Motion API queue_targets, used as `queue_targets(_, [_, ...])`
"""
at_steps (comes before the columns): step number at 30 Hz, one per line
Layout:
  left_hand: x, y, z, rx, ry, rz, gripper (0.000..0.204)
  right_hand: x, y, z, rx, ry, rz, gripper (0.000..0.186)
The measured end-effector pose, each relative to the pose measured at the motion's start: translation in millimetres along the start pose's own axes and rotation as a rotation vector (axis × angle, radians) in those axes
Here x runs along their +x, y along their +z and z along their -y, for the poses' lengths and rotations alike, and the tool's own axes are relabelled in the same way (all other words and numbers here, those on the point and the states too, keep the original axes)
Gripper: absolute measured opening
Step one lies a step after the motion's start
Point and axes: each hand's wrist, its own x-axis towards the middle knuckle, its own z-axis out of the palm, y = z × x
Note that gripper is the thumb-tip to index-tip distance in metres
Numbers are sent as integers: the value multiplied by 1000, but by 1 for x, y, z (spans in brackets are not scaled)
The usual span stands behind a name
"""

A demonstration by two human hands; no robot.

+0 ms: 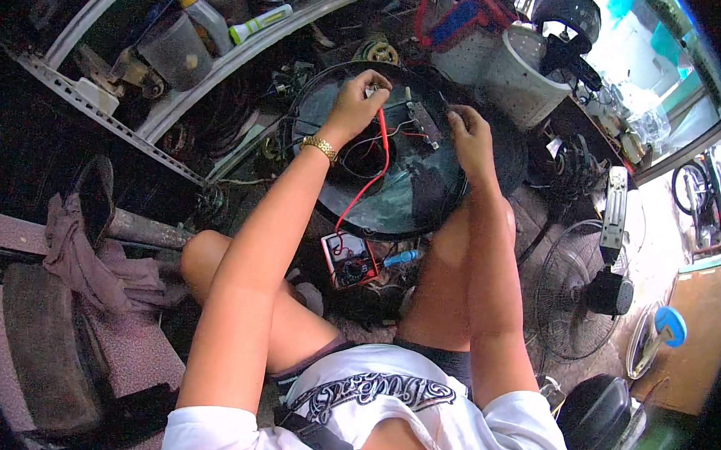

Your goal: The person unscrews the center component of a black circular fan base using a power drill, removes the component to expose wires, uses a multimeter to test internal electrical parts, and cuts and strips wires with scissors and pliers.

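Note:
My left hand (354, 107), with a gold watch on its wrist, pinches a red probe (382, 124) over a large round black housing (405, 190). The probe's red lead runs down to a multimeter (349, 262) below the housing's near edge. A small metal switch piece (422, 121) with thin wires lies on the housing, between my hands. My right hand (469, 136) is just right of that piece, its fingers closed on something too small or hidden to make out. A dark ring-shaped opening (363, 160) with wires sits under my left wrist.
A metal shelf (186, 87) with containers runs along the back left. A white perforated bucket (526, 73) stands behind the housing. At right are a standing fan (573, 290) and a cardboard panel (683, 339). A purple cloth (106, 274) drapes at left. A blue-handled tool (402, 256) lies beside the multimeter.

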Motion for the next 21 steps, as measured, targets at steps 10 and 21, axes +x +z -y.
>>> queue_targets(10, [0,-10,-6,-45,190,-36,7,-11,7,60,574,177,259,21])
queue_targets(21, [-9,-25,-4,103,211,113,35,-91,38,82,-252,-5,362,40])
